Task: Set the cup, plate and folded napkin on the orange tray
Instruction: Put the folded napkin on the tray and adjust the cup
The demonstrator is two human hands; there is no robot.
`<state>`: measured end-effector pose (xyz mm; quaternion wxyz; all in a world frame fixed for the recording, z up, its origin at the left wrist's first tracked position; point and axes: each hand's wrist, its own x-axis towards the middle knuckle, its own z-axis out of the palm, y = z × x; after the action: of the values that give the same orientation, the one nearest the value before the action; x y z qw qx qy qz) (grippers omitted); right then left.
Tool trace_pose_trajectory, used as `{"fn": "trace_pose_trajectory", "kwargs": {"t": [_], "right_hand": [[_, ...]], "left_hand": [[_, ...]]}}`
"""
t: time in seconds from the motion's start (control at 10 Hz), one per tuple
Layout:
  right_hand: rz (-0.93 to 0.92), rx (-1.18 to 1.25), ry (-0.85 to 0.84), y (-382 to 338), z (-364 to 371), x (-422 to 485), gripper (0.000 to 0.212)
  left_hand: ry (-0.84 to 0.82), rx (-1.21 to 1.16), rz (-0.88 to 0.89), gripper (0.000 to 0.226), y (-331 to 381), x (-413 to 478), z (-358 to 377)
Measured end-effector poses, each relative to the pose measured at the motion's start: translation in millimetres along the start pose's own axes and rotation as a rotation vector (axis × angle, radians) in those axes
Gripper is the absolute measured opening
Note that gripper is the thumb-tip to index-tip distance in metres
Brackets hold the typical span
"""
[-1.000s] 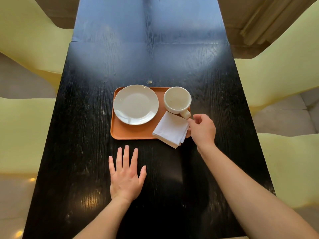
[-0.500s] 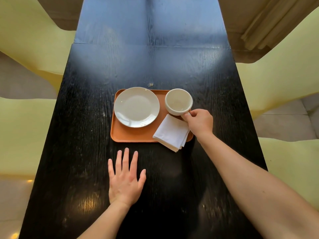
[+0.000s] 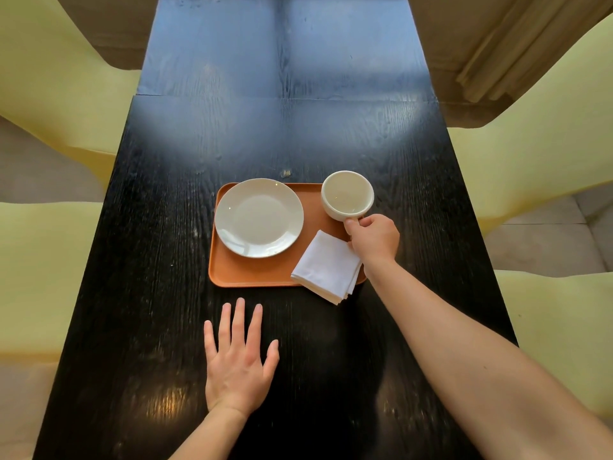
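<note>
Cup (image 3: 347, 195): rigid, breakable ceramic, tray's (image 3: 252, 272) 2 o'clock corner.
Right hand (image 3: 374, 239) pinches its handle; left hand (image 3: 237, 363) spread flat.

The dark wooden surface (image 3: 298, 134) holds an orange tray (image 3: 252, 272), and the left hand (image 3: 237, 363) lies flat on it.
</note>
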<state>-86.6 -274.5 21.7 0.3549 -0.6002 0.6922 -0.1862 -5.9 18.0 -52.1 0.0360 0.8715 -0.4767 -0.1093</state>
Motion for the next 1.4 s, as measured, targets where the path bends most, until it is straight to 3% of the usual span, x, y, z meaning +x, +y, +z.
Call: {"fn": "trace_pose_trajectory", "kwargs": {"t": [1.0,1.1,1.2,1.3,1.4], "right_hand": [[-0.001,0.106,-0.044,0.4,-17.2,-0.7,0.027],[-0.183,-0.042,0.007,13.9,-35.8,-24.8,0.013],[-0.489,-0.255,-0.048,35.8,-46.5,-56.2,0.018],[-0.666,-0.418,-0.163,47.6,-46.2,-78.0,0.039],[-0.732,-0.536,-0.245,49.0,-39.9,-84.5,0.056]], "left_hand": [[0.027,-0.006,0.002,0.071,-0.7,-0.9,0.9],[0.03,-0.006,0.005,0.071,-1.3,-1.0,2.9],[0.028,-0.007,0.004,0.072,-1.9,-1.1,3.9],[0.034,-0.012,0.002,0.071,-2.1,-0.9,4.2],[0.036,-0.009,0.004,0.071,-1.7,-1.0,3.9]]}}
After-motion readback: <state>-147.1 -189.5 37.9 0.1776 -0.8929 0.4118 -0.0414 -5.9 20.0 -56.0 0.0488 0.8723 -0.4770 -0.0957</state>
